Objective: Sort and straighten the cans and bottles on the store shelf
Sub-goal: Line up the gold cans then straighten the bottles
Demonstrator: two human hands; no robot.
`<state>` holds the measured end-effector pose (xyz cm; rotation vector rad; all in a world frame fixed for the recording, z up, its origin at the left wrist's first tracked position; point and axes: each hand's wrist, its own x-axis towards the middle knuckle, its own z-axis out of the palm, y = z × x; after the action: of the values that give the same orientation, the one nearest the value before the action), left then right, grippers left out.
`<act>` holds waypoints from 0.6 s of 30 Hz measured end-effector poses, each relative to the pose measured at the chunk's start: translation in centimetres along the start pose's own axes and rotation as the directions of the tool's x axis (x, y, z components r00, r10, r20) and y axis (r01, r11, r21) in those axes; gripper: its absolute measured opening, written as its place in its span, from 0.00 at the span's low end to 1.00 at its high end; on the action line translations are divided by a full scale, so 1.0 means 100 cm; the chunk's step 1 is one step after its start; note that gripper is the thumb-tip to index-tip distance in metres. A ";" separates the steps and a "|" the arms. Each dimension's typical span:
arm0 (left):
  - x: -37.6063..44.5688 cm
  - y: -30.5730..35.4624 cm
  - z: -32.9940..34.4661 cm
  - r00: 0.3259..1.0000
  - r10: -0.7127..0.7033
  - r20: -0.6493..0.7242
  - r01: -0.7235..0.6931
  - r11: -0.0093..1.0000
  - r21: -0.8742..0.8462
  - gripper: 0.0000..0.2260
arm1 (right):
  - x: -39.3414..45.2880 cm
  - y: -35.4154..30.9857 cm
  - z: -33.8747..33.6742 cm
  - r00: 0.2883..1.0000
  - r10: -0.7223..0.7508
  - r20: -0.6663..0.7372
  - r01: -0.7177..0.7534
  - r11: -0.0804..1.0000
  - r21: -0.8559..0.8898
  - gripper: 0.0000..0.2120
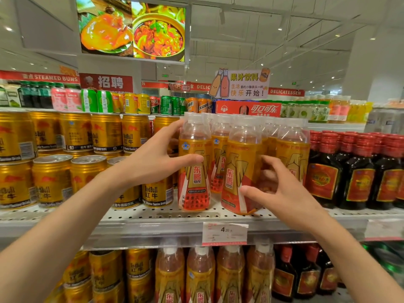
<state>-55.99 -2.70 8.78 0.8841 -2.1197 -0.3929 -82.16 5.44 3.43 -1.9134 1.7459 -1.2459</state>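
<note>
A white perforated shelf [135, 215] runs across the view, stacked at the left with gold cans [52, 182] in two tiers and at the right with dark red-capped bottles [358, 171]; between them stands a cluster of orange-labelled drink bottles. Both forearms reach up and forward from the lower corners. The left hand [150, 162] wraps the front left bottle [194, 169], its thumb lying across the label and its fingers curled round the far side near the shoulder; that bottle stands upright at the shelf's front edge. The right hand [282, 193] holds the neighbouring front bottle [238, 171] low on its label, thumb on the front, fingers curled behind; this bottle leans slightly. A price tag [225, 234] hangs on the shelf lip below.
</note>
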 end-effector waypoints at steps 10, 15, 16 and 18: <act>-0.002 -0.001 0.000 1.000 0.010 0.001 -0.010 0.999 0.031 0.38 | 0.004 -0.001 0.022 0.990 -0.063 -0.130 0.056 0.997 -0.059 0.44; -0.002 -0.003 0.000 1.000 0.008 -0.006 -0.008 0.999 0.043 0.37 | 0.003 -0.001 0.026 0.988 -0.084 -0.130 0.082 0.996 -0.024 0.36; -0.002 -0.002 0.000 1.000 0.007 -0.007 -0.007 0.999 0.052 0.36 | 0.004 -0.001 0.028 0.987 -0.090 -0.132 0.086 0.996 -0.032 0.36; -0.002 -0.002 -0.001 1.000 0.001 -0.004 -0.001 0.997 0.071 0.35 | 0.006 -0.002 0.029 0.989 -0.087 -0.117 0.084 0.996 -0.029 0.36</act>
<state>-55.74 -2.74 8.59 0.9235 -2.1420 -0.3163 -79.93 3.94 2.09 -1.9848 1.7592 -1.4017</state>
